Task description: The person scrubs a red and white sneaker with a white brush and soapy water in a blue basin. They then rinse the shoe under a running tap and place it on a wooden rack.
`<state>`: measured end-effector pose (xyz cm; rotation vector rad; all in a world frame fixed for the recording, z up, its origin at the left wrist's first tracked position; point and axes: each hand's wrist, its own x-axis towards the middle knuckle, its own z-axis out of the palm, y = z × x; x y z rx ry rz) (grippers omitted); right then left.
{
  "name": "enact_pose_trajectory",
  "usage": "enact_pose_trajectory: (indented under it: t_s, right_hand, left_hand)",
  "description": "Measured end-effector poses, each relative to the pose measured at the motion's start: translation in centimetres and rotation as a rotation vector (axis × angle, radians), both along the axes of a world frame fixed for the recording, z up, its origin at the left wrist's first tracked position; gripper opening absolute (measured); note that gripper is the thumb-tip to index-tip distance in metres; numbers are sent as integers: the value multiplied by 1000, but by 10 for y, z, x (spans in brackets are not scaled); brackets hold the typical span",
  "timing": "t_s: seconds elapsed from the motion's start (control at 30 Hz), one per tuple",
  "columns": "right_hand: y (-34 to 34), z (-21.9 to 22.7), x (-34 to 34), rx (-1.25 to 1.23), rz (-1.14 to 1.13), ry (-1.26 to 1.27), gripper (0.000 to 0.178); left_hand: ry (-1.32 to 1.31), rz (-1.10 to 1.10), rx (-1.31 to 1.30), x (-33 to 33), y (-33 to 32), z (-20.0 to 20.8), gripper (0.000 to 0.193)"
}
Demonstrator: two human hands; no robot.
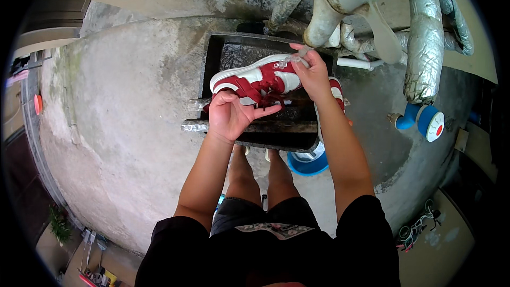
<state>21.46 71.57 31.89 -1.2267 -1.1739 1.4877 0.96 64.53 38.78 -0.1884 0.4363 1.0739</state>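
A red and white sneaker [258,81] with red laces lies tilted on its side over a dark sink [212,48]. My left hand [229,117] is palm up along its near side, the thumb against the shoe and one finger stretched out below the laces. The other left fingers are hidden, seemingly beneath the shoe. My right hand [314,74] grips the other end of the sneaker, directly under a tap [330,13]. Clear water splashes over my right fingertips and the shoe. A second red and white sneaker [337,91] shows partly behind my right forearm.
Wooden slats [196,126] span the sink. Foil-wrapped pipes [425,42] rise at the right, above a blue-handled valve [425,121]. Beneath the sink's near right edge stands a blue basin [309,166]. My legs are just before the sink on a concrete floor [127,127].
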Motion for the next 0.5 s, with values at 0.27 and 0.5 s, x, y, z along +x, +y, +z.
enact_pose_trajectory:
  t_s: [0.27, 0.5]
  right_hand:
    - [8, -2, -3, -86, -121, -217, 18]
    - [2, -12, -8, -118, -232, -425, 24]
  left_hand:
    - [487, -162, 47, -13, -22, -46, 19]
    - [1636, -85, 188, 0, -26, -63, 15]
